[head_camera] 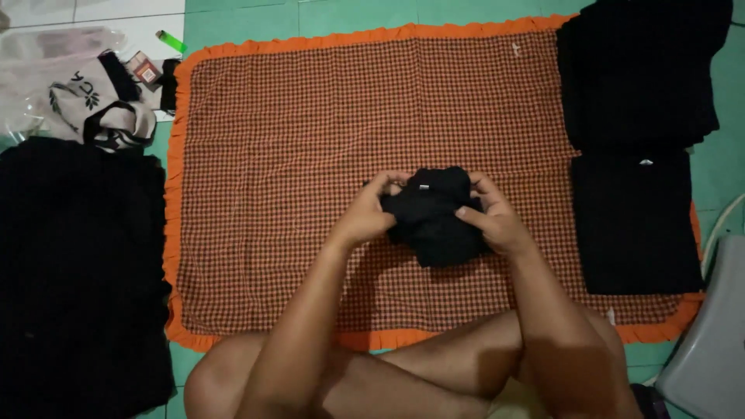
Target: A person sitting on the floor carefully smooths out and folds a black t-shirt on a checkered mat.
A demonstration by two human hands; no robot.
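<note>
Dim indoor scene lit from above, with soft shadows beneath the forearms on the checked cloth (pixel 310 155). The black garments at the left (pixel 77 271) and right (pixel 636 140) lose nearly all fold detail to darkness. The picture is slightly soft throughout, perhaps from motion. Corners darken a little; no glare.

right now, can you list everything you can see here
black garment: 1, black, bunched in both hands over the mat's middle
checked mat: 1, red check with orange frill, on the green tiled floor
folded black clothes: 2 stacks, black, mat's right edge
black cloth pile: 1, black, left of mat
tote bag: 1, pale with black print, top left
lighter: 1, green, top left
left hand: gripping garment
right hand: gripping garment
legs: crossed, bottom
</note>
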